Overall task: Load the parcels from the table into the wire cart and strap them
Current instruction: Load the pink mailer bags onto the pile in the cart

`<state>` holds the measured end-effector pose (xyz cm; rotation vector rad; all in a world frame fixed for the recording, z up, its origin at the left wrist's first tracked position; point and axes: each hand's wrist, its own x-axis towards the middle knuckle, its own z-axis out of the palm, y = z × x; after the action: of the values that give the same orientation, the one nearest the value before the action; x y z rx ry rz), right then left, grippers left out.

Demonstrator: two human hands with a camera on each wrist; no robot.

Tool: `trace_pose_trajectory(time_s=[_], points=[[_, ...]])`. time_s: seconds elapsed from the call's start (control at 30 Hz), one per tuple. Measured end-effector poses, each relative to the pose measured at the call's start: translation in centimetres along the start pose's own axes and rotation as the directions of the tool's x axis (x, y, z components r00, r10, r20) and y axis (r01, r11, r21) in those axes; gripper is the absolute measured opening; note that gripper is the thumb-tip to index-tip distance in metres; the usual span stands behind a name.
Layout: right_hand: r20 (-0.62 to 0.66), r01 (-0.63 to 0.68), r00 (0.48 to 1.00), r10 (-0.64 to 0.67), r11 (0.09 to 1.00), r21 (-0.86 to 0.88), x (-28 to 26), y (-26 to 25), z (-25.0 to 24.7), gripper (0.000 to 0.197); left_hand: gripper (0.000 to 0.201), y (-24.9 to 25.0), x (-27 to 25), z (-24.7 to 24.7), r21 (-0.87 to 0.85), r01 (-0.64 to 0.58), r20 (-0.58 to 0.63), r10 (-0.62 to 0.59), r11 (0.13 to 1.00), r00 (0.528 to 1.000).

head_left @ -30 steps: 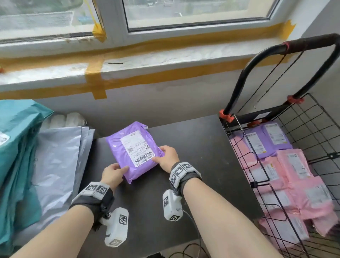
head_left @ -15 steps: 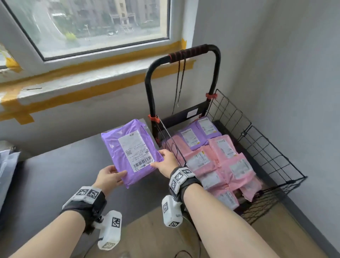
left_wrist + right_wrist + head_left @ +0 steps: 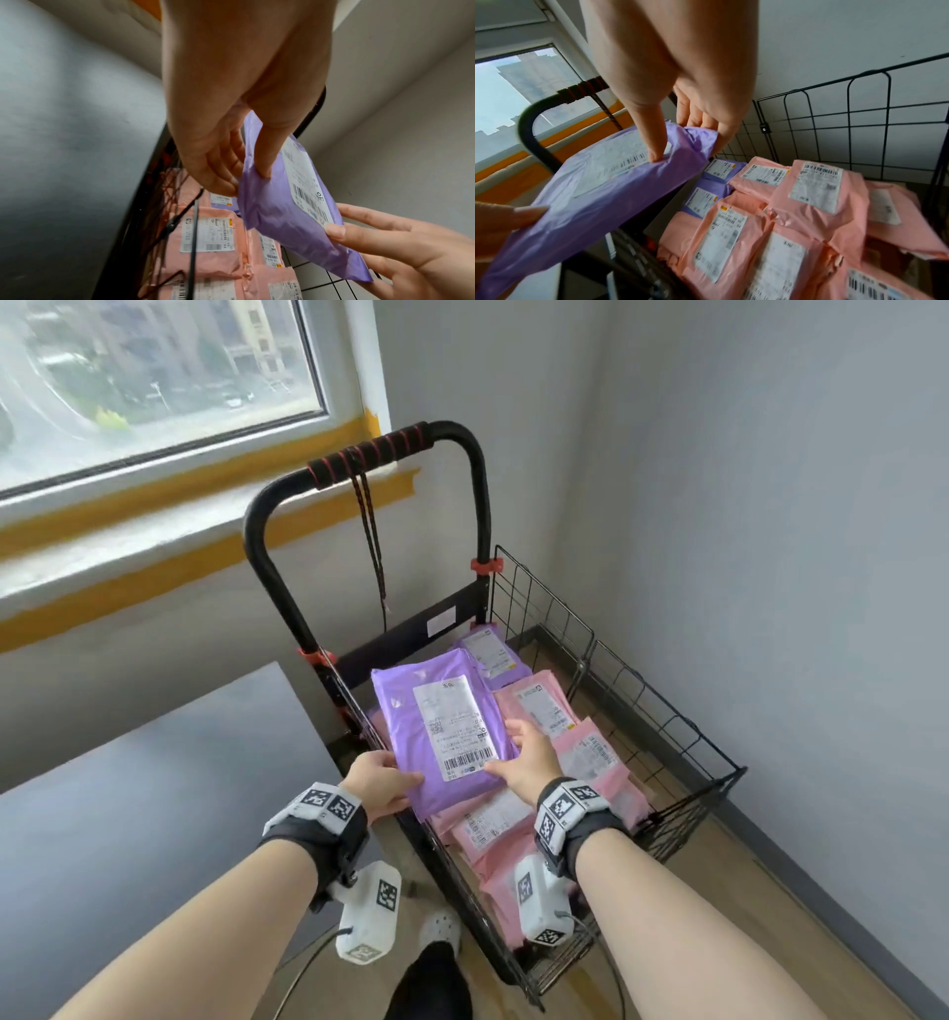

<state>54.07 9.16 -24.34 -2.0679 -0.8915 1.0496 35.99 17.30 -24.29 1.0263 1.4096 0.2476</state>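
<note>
A purple parcel (image 3: 441, 731) (image 3: 280, 205) (image 3: 590, 194) with a white barcode label hangs in the air over the near-left side of the black wire cart (image 3: 683, 742). My left hand (image 3: 382, 780) (image 3: 246, 178) pinches its near left corner, thumb on top. My right hand (image 3: 529, 757) (image 3: 680, 150) pinches its right edge, thumb on the label. Below, the cart holds several pink parcels (image 3: 590, 757) (image 3: 816, 194) and purple ones (image 3: 488, 652) (image 3: 718, 168) at the back. A black-and-red strap cord (image 3: 372, 546) hangs from the cart handle (image 3: 367, 459).
The dark grey table (image 3: 154, 793) lies to the left of the cart. Grey walls close in on the right and behind. A window sill with yellow tape (image 3: 154, 557) runs at the back left. My shoe (image 3: 439, 929) stands on the wood floor by the cart.
Both hands have carried the purple parcel from the table rightwards to above the cart. My view has swung right, away from the pile of mailers at the table's left.
</note>
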Motion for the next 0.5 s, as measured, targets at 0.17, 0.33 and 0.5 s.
trace_pose_trajectory(time_s=[0.17,0.33,0.5], points=[[-0.047,-0.066,0.997,0.064,0.997,-0.048,5.6,1.4,-2.9,0.064,0.017,2.1,7.0,4.7,0.088,0.055,0.049,-0.06,0.995,0.997],[-0.066,-0.129,0.99,0.121,0.983,-0.13,12.7,3.2,-4.4,0.067,0.018,3.2,14.4,8.9,0.114,0.148,0.043,-0.154,0.982,0.987],[-0.069,-0.148,0.988,0.137,0.969,-0.198,18.0,6.2,-4.4,0.063,0.019,3.0,19.6,12.1,0.241,0.128,0.046,-0.143,0.962,0.989]])
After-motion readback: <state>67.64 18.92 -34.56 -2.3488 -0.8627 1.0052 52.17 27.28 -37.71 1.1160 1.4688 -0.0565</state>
